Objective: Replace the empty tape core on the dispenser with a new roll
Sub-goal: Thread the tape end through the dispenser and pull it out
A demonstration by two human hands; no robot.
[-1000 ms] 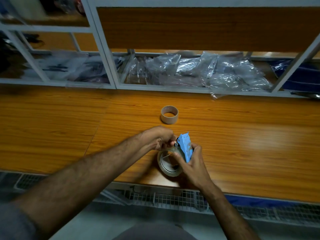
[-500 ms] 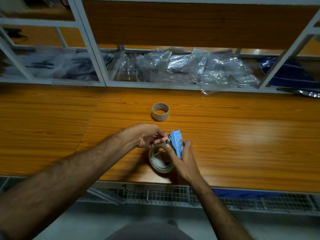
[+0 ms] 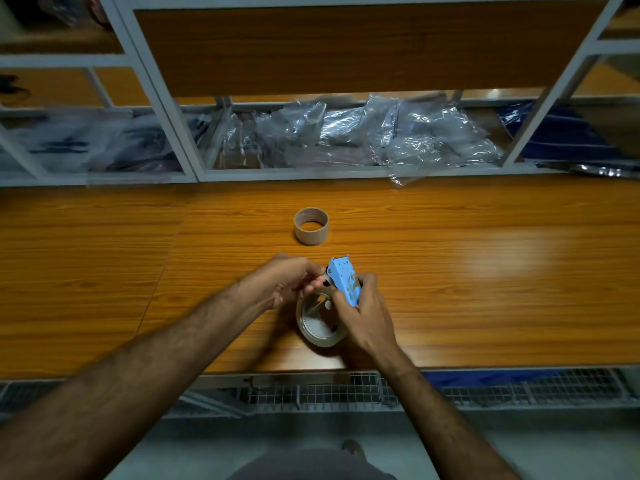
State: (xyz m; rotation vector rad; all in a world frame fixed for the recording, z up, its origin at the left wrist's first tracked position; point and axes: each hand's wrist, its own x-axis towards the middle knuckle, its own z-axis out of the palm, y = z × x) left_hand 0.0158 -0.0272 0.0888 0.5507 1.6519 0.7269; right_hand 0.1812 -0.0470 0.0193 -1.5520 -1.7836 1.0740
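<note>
While the right hand (image 3: 367, 315) wraps around the blue dispenser (image 3: 344, 280), its fingers are closed on the handle and its thumb lies across the side of the new tape roll (image 3: 320, 322), which sits on the dispenser just below the blue body. The left hand (image 3: 289, 280) comes in from the other side, its fingertips (image 3: 317, 282) pinched together right at the dispenser's front end, touching the top of the roll; whether they hold the tape's loose end I cannot tell, as it is too small and blurred. Dispenser and roll hover over the near part of the wooden table (image 3: 104, 271), close to its front edge. Farther back, well apart from both hands, the empty cardboard core (image 3: 311, 226) stands on its rim, alone on the boards. Wide bare wood stretches to the left and right of the hands. Behind the core, a grey shelf frame (image 3: 166, 109) borders the table's far side, with crumpled plastic bags (image 3: 363, 136) behind it.
</note>
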